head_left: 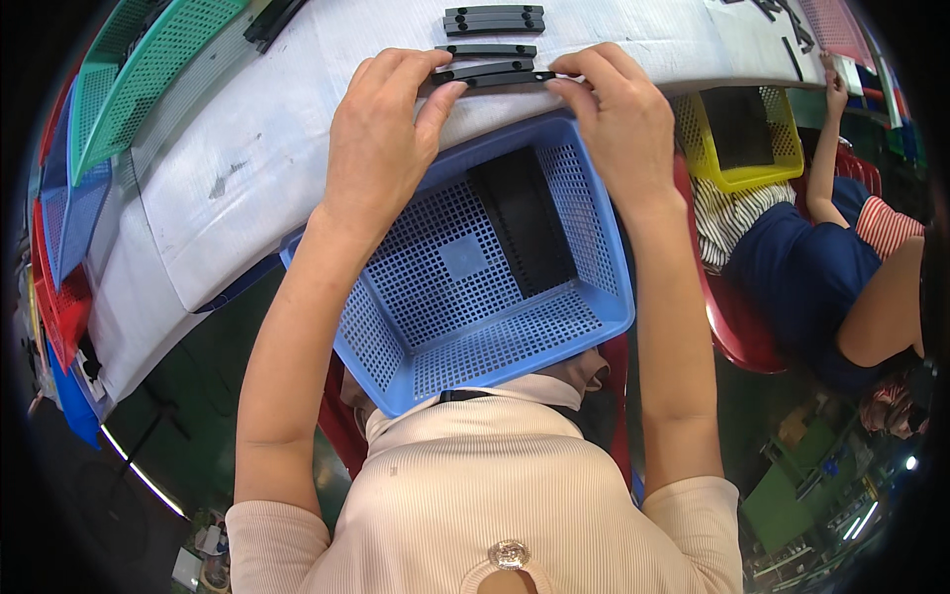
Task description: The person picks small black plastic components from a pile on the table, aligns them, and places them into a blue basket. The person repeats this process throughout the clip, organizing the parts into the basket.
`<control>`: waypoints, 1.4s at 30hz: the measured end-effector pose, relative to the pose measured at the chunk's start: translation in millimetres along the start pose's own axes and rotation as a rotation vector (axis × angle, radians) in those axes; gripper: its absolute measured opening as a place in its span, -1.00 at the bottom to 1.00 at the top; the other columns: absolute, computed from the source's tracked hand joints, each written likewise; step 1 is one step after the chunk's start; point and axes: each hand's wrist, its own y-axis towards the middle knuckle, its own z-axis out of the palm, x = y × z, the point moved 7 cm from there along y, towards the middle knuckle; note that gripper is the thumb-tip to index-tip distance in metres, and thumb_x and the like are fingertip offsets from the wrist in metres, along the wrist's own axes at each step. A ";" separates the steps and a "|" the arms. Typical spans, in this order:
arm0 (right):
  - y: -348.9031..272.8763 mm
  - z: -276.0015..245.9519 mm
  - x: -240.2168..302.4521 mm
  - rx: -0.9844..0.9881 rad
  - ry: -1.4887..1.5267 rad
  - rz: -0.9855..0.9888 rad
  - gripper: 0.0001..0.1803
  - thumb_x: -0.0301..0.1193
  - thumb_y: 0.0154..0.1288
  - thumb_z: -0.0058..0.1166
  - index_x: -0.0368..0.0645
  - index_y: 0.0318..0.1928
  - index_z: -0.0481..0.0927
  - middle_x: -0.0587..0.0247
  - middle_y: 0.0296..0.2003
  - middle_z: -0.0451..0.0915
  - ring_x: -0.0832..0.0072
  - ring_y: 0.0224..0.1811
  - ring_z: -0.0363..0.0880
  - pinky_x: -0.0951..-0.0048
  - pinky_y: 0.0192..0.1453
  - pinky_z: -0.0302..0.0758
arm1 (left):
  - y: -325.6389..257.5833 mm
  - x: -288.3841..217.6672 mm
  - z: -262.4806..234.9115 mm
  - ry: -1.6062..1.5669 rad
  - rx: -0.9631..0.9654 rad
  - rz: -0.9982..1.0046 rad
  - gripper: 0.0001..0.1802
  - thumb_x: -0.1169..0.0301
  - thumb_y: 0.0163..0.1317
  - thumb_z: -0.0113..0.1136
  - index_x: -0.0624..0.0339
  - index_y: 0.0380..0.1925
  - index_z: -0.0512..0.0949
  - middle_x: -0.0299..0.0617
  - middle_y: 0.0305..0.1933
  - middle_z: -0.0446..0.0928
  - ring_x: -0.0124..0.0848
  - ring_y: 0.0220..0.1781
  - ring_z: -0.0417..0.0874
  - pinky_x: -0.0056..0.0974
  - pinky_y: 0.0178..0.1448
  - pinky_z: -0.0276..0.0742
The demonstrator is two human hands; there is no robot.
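At the table's near edge, a slim black plastic strip (507, 79) lies crosswise between my hands. My left hand (384, 129) pinches around its left end with thumb and fingers. The right end, which shows a small light spot, is between the thumb and fingertips of my right hand (623, 124). Just behind it lies another black strip (492, 70), slightly askew and close to my left fingertips. A further strip (492, 50) is beyond that, and a small group of strips (494, 20) sits farther back. Below my hands, a blue basket (618, 297) on my lap holds black pieces (524, 223) packed along its right side.
White covering spreads over the table (267, 129). Green (163, 74), blue and red baskets line the left side. To the right, a seated co-worker's arm (826, 148) reaches to the table, beside a yellow basket (737, 178) with black contents. Loose black strips (792, 30) lie at the far right.
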 end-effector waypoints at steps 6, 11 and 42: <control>-3.7 -20.9 -28.2 0.072 0.105 0.019 -0.87 -0.51 0.22 0.20 -0.25 -0.21 0.62 0.22 -0.29 0.62 0.40 -0.31 0.62 0.48 -0.20 0.51 | 4.6 2.9 1.8 0.075 0.048 0.045 -0.81 0.44 0.16 0.27 0.22 -0.22 0.60 -0.13 -0.19 0.58 -0.17 -0.09 0.58 -0.17 -0.02 0.52; -17.7 -43.9 -55.2 -0.007 0.190 0.174 -0.85 -0.51 0.24 0.21 -0.27 -0.19 0.63 0.31 -0.31 0.61 0.58 -0.31 0.57 0.55 -0.22 0.48 | -19.3 -23.0 -12.2 0.031 0.135 -0.046 -0.86 0.46 0.12 0.30 0.20 -0.29 0.61 -0.17 -0.29 0.59 -0.23 -0.25 0.62 -0.21 -0.17 0.53; -33.1 -73.9 -35.7 -0.099 0.474 0.340 -0.93 -0.67 0.17 0.18 -0.36 -0.30 0.58 0.33 -0.40 0.50 0.68 -0.47 0.49 0.66 -0.43 0.36 | -181.5 -52.2 101.9 -0.049 0.914 -0.288 -0.83 0.36 0.21 0.24 0.27 -0.38 0.64 -0.06 -0.32 0.64 -0.10 -0.31 0.69 -0.10 -0.17 0.59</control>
